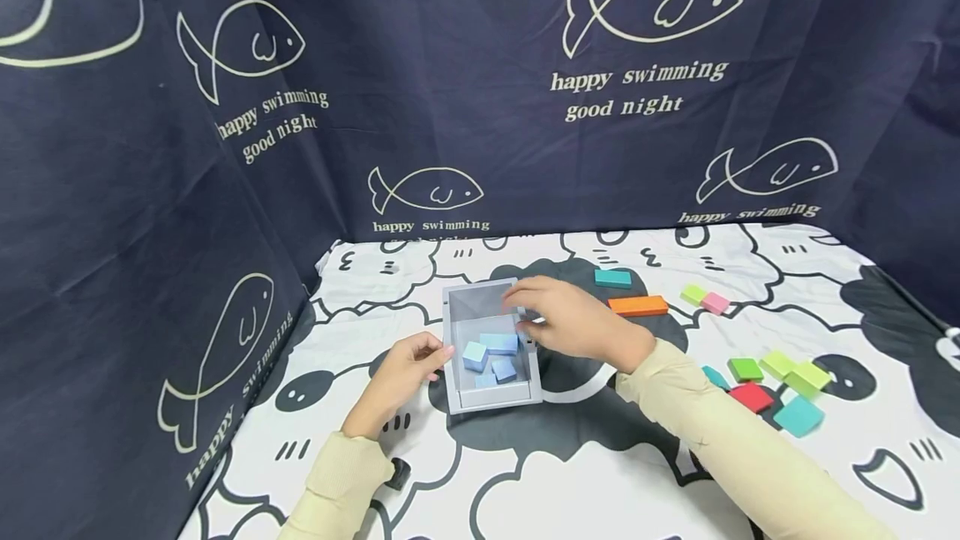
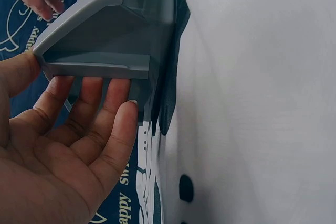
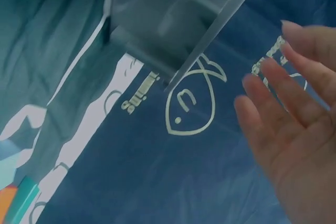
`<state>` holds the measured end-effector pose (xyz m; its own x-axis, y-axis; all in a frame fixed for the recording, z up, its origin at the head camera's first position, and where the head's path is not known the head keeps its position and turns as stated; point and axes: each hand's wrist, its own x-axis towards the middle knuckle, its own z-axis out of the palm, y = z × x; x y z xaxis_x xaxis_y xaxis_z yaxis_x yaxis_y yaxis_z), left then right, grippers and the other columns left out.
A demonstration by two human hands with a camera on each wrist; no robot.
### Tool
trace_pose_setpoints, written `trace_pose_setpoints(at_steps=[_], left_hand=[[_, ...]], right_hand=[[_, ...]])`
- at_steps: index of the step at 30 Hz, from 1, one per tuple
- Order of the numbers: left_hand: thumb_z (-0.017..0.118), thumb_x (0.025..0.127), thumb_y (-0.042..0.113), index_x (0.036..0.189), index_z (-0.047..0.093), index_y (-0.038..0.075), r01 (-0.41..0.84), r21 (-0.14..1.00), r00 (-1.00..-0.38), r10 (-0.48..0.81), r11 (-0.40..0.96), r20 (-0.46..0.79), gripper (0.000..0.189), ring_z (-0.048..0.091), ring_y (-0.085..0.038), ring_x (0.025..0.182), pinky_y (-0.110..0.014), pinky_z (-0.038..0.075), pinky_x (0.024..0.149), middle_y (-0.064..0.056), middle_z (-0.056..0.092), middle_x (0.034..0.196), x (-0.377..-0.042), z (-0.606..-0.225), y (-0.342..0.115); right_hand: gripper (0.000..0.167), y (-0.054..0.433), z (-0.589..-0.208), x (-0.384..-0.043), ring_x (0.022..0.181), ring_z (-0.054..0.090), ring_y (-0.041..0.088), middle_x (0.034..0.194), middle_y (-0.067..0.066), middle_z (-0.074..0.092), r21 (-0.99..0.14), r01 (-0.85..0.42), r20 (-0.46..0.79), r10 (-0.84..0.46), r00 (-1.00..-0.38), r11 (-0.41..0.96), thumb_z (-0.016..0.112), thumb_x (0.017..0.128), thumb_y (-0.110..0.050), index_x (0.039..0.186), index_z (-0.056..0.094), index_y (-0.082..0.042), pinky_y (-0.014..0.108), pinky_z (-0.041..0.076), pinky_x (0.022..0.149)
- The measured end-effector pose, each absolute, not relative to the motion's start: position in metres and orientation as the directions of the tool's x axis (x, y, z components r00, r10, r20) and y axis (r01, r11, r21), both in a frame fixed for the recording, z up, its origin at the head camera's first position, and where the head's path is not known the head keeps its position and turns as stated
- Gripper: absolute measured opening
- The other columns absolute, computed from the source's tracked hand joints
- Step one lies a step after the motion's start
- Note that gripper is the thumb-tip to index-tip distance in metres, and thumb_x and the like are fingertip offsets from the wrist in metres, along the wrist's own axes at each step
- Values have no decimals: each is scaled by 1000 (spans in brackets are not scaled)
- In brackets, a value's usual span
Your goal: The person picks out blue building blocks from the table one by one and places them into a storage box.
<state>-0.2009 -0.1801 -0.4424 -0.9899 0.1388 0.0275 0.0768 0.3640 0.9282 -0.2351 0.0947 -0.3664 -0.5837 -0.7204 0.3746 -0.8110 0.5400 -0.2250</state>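
Note:
A grey plastic box (image 1: 497, 397) stands on the patterned cloth and holds several light blue blocks (image 1: 475, 355). My left hand (image 1: 401, 373) grips its left side; in the left wrist view the thumb lies against the rim and the fingertips reach under a ledge of the grey box (image 2: 105, 30). Over the right rim is my right hand (image 1: 573, 319). From the right wrist, that hand (image 3: 299, 124) appears apart from the box (image 3: 157, 19), fingers loosely extended and nothing between them.
To the right lie a teal block (image 1: 612, 278), an orange block (image 1: 637, 306), a pink block (image 1: 715, 303), a red block (image 1: 751, 397) and several green and teal blocks. A dark curtain (image 1: 480, 90) with fish drawings hangs behind the cloth.

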Motion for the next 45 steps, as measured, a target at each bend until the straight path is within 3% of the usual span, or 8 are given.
trace_pose_setpoints(at_steps=[10, 26, 38, 45], left_hand=[[68, 95, 20, 93, 64, 1, 93, 922, -986, 164, 376, 33, 20, 59, -24, 84, -37, 57, 74, -3, 61, 85, -200, -440, -179], [68, 95, 21, 93, 64, 2, 83, 919, -989, 142, 385, 30, 20, 59, -23, 83, -35, 56, 73, -4, 61, 85, -201, -442, -181], [68, 95, 22, 94, 65, 2, 76, 921, -990, 140, 382, 24, 21, 60, -24, 83, -36, 56, 74, -4, 61, 85, -200, -442, -181], [69, 95, 23, 94, 65, 2, 74, 921, -990, 138, 382, 22, 21, 61, -25, 85, -38, 57, 75, -5, 62, 85, -200, -442, -181]], right_hand=[[36, 126, -380, -254, 116, 61, 27, 124, 9, 64, -307, -693, 455, -539, -709, 653, 77, 87, -11, 121, 67, -5, 45, 51, 97], [34, 154, -408, -271, 113, 62, 34, 122, 14, 64, -299, -547, 280, -476, -834, 782, 73, 88, -13, 120, 67, -3, 52, 50, 96], [31, 168, -423, -280, 107, 63, 36, 114, 15, 67, -293, -517, 241, -461, -854, 804, 73, 85, -9, 115, 69, 1, 52, 51, 91], [29, 172, -426, -283, 91, 63, 29, 104, 15, 68, -294, -481, 194, -441, -876, 826, 74, 81, -7, 109, 70, 0, 48, 52, 81]])
